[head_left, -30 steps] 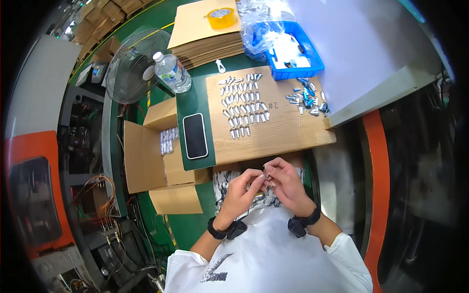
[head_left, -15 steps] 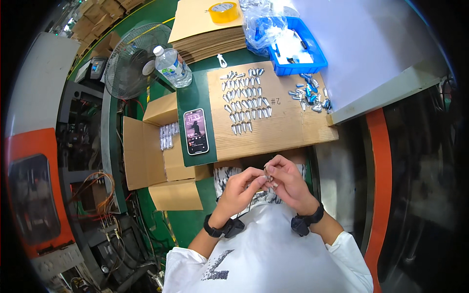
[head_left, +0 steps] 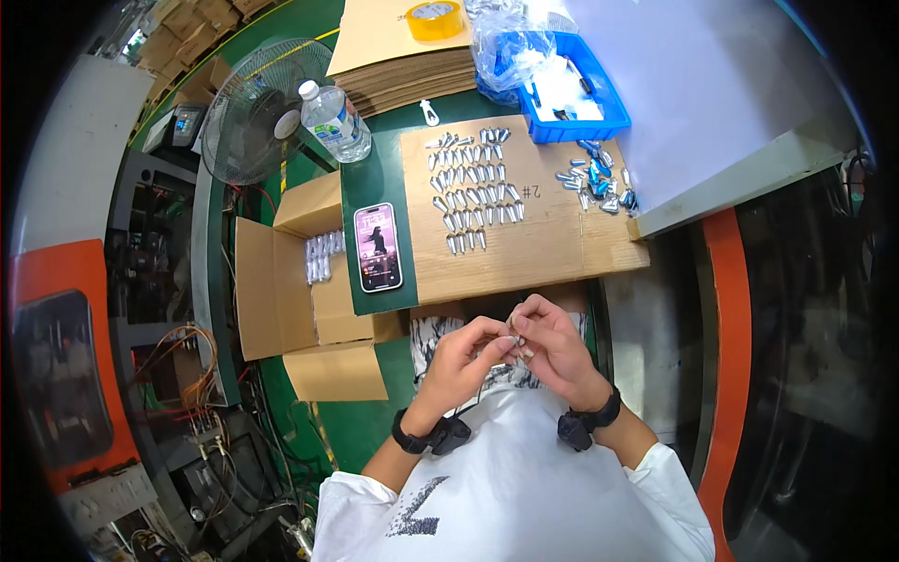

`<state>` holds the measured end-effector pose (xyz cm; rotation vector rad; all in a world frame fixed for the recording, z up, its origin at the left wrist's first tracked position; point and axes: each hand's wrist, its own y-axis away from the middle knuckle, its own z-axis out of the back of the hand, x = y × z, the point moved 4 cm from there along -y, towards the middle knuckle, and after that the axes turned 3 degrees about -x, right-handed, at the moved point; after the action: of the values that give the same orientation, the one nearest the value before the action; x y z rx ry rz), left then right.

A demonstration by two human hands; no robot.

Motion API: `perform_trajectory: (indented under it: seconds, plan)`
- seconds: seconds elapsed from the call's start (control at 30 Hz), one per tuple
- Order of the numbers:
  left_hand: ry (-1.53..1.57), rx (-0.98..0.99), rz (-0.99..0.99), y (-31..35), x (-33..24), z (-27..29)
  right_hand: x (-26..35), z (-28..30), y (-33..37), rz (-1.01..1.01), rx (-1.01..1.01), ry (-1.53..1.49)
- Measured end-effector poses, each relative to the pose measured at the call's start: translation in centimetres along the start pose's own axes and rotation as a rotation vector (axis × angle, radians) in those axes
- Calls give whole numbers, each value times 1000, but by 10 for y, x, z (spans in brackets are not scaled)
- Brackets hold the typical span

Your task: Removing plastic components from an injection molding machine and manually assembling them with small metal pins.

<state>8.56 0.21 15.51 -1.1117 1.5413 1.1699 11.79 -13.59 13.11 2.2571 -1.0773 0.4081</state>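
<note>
My left hand (head_left: 465,363) and my right hand (head_left: 556,350) meet in front of my lap, just below the near edge of the cardboard sheet (head_left: 552,244). Fingers and thumbs of both are pinched together around something small that the fingertips mostly hide. On the sheet stand rows of small silver tapered metal pieces (head_left: 473,195). To their right lies a loose heap of similar silver and blue pieces (head_left: 597,178).
A phone (head_left: 377,247) and a water bottle (head_left: 335,124) occupy the green tabletop's left side. Behind are stacked cardboard (head_left: 407,80) with yellow tape (head_left: 434,21), and a blue bin (head_left: 609,110). An open carton (head_left: 272,290) and a fan (head_left: 253,112) stand left. Machines flank both sides.
Both hands keep nearly the same pose, fingertips together, with only slight finger movement. The view has shifted a little, and the phone's screen looks dimmer.
</note>
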Motion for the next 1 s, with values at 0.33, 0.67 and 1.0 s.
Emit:
perform_trajectory:
  seconds: [0.33, 0.67, 1.0]
  plan:
    - [-10, 58, -23, 2, -4, 0, -4, -3, 2, -42, 34, -58]
    - [-394, -52, -216, 10, -29, 2, 4, -4, 7, 168, -104, 144]
    - [-514, -145, -265, 13, -33, -1, 9, -7, 14, 361, -160, 429]
